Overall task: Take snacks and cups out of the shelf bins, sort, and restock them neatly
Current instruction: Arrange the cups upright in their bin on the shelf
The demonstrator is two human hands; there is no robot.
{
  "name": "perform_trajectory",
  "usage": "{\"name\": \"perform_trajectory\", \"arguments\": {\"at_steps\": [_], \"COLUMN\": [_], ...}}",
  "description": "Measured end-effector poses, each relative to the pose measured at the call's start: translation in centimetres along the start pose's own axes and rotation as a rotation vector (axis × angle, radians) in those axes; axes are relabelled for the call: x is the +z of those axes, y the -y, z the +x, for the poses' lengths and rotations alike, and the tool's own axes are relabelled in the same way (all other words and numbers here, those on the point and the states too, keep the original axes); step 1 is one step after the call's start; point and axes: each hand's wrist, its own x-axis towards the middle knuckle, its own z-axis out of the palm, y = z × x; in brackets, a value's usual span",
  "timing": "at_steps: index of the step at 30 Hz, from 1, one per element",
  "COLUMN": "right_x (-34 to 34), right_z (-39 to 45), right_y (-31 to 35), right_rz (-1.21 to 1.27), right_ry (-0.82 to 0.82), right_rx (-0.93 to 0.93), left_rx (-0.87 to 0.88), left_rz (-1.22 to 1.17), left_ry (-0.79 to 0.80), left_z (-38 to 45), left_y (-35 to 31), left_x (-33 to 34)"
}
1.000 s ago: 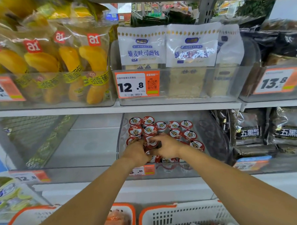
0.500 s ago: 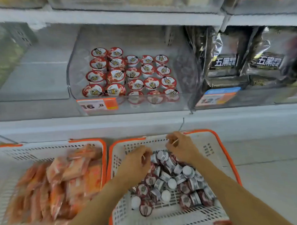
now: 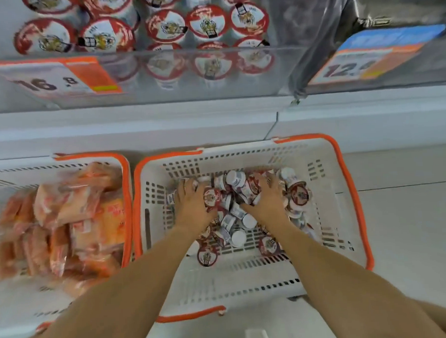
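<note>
Head view: cups [image 3: 246,208] in white basket [image 3: 328,215].

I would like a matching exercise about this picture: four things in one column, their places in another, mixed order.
Things:
1. upright cups
2. jumbled cups
3. orange snack packs
4. 16.8 price tag

Places:
A. left basket
B. front of the clear bin
C. right basket, under both hands
D. inside the clear bin on the shelf

Pairs: 1-D, 2-C, 3-A, 4-B

Red-lidded cups [image 3: 246,193] lay jumbled in right basket [image 3: 321,215]; more stood upright, rowed, in shelf bin [image 3: 213,92]. Orange snack packs [image 3: 73,221] filled left basket [image 3: 127,198].
</note>
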Motion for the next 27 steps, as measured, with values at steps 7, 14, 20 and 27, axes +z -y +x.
{"name": "perform_trajectory", "arguments": {"at_steps": [7,14,20,27], "right_x": [2.2,3.5,3.9,3.3], "right_z": [5.1,5.6,3.9,2.1], "right_y": [1.4,2.5,2.3,2.0], "right_rz": [-0.075,-0.273,-0.069,0.046], "right_ry": [0.174,0.225,0.41,0.371], "right_rx": [-0.105,-0.233,-0.143,-0.076], "left_rx": [-0.013,-0.068,-0.003,0.032], "left_rz": [0.153,-0.144,-0.257,-0.068], "left_ry": [0.102,0.278,0.273,0.272], "left_z": [3.9,4.6,3.9,3.5], "left_y": [1.6,4.5,2.8,0.5], "left_x": [1.1,1.0,1.5,3.0]}}
